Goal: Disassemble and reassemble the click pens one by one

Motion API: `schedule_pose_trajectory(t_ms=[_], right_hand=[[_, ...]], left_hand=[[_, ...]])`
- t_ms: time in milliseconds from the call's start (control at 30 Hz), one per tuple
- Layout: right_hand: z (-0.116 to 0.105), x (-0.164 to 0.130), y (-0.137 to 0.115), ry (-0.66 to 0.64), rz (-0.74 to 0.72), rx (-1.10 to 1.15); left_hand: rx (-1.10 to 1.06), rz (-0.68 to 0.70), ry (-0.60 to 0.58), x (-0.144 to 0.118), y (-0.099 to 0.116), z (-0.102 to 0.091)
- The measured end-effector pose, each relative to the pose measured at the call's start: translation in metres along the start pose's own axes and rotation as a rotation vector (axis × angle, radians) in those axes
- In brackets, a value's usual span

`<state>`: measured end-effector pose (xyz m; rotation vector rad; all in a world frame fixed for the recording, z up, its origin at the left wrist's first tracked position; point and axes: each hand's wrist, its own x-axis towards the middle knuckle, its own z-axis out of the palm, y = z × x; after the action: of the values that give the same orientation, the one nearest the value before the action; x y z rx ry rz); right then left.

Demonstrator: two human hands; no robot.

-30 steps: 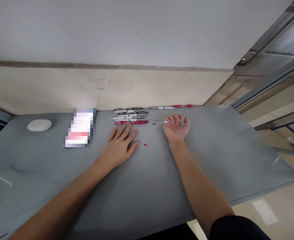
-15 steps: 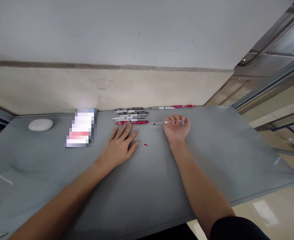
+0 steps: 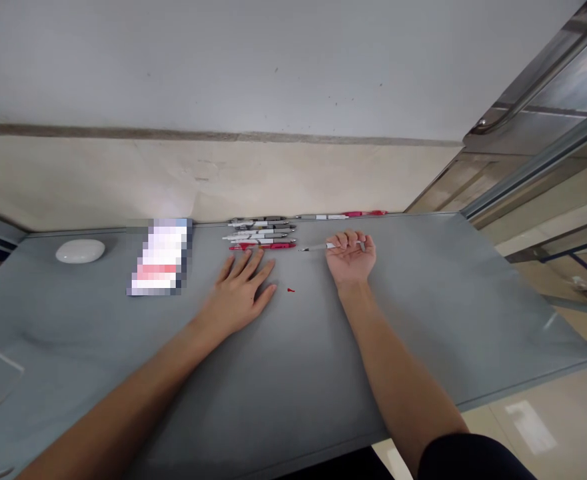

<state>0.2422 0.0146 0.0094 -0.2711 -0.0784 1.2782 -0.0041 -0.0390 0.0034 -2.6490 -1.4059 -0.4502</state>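
White pen (image 3: 318,247) gripped in the curled, palm-up right hand (image 3: 350,257), tip sticking out leftward just above the grey surface (image 3: 423,300), near the far edge by the cream wall (image 3: 98,180). Left hand (image 3: 240,290) spread flat, palm down on the surface, fingertips just short of a row of pens (image 3: 260,235), with a small red bit (image 3: 290,290) between the hands. Farther left, a blurred packet (image 3: 159,257) and a white oval object (image 3: 80,251); glass door frame (image 3: 538,153) at right.
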Motion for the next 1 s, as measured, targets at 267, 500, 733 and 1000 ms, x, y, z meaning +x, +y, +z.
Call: schedule_pose_trajectory(t_ms=[267,500,733,1000], right_hand=[[-0.0004,-0.0006,-0.0005,-0.001,0.019,0.056],[0.0001,0.0003,-0.0002,0.002,0.035,0.079],[0.0004,0.0006,0.0001,-0.001,0.034,0.074],[0.0,0.0003,0.0004,-0.024,0.03,0.075]], left_hand=[[-0.009,0.002,0.023,-0.0004,-0.0003,0.0015],[0.005,0.0,0.012,0.0,0.0001,0.0006],[-0.01,-0.016,-0.009,0.0003,0.0009,-0.0016],[0.013,-0.015,-0.015,0.0,0.001,-0.001]])
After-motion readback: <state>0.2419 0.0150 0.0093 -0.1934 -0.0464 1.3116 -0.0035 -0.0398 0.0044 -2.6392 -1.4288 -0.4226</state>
